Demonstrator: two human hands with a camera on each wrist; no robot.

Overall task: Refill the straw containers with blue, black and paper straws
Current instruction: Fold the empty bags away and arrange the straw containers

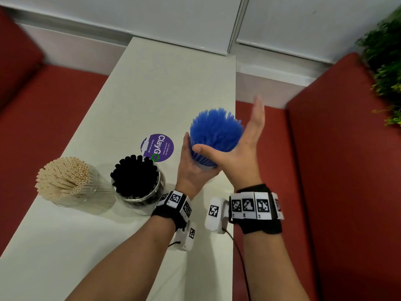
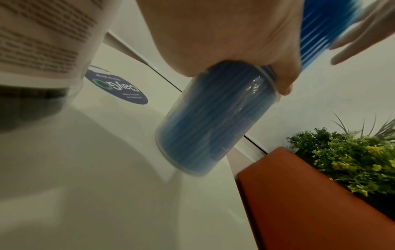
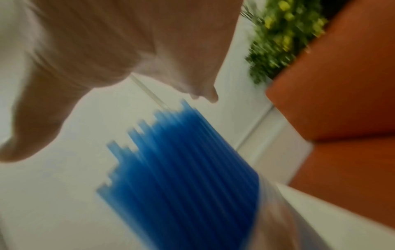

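Blue straws (image 1: 214, 132) between left hand (image 1: 191, 168) and right hand (image 1: 243, 153)

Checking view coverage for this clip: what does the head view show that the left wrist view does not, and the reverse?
Head only: the paper straws and black straws standing in their jars, plus both wristbands. Left wrist only: the clear jar of the blue straws, tilted, its lower edge near the table. Both: left hand gripping that jar, right hand open beside the straws, purple sticker.

Blurred blue straws (image 3: 183, 177) below rt hand (image 3: 119, 42)
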